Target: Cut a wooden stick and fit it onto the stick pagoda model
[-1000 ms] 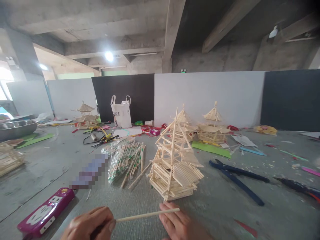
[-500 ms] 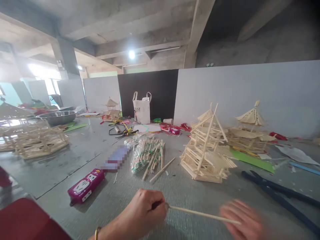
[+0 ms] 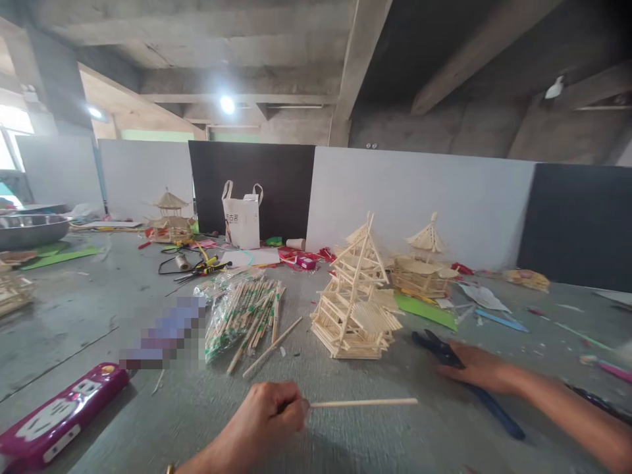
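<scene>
The right hand [image 3: 476, 367] has left the stick [image 3: 364, 402] and now rests on the blue pliers [image 3: 464, 378], fingers not yet closed; the left hand [image 3: 269, 415] alone pinches the stick, so cutting looks next.

The stick tower [image 3: 354, 315] stands between the chopstick bundle [image 3: 240, 313] at left and pliers [image 3: 461, 375] at right.

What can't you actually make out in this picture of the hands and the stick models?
- Head view: the right hand covers part of the blue-handled cutters, so its grip is unclear.
- The left hand hides the near end of the wooden stick.
- A pixelated patch blurs whatever lies there.
- The purple power strip is cut off by the left edge.
- The print on the white bag is too small to read.
</scene>
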A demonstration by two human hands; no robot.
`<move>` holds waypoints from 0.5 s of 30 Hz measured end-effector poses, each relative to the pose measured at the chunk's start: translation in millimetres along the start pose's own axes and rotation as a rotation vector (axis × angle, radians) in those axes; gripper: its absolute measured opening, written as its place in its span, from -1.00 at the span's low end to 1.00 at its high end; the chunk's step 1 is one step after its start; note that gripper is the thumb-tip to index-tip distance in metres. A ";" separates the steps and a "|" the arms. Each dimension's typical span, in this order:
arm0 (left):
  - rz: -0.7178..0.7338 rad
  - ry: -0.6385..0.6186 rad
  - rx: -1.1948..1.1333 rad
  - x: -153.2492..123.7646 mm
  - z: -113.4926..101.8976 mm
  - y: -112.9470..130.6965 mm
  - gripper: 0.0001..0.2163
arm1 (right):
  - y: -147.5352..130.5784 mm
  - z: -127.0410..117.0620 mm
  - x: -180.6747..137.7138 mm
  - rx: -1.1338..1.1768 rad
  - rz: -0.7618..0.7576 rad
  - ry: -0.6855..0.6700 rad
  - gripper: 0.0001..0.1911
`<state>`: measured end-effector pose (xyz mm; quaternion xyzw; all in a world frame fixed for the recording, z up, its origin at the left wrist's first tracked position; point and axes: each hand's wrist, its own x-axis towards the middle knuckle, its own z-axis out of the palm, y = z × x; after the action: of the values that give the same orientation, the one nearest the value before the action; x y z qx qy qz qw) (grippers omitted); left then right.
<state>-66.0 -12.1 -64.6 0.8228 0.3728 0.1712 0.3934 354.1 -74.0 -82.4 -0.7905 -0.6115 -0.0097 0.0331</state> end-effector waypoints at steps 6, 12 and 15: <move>-0.011 0.032 -0.077 -1.3 -6.6 -7.6 -0.76 | -17.0 -2.7 -17.8 -0.110 0.032 -0.063 -0.51; -0.040 0.027 -0.296 -5.6 -7.7 -4.1 -0.73 | -39.0 3.7 -57.3 -0.121 -0.024 0.041 -0.55; -0.047 0.039 -0.479 -7.1 -6.9 -2.7 -0.70 | -52.1 6.3 -89.4 -0.105 -0.038 0.118 -0.56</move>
<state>-75.9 -12.7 -62.2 0.6936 0.3482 0.2614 0.5739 281.0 -147.0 -91.6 -0.7774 -0.6221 -0.0889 0.0272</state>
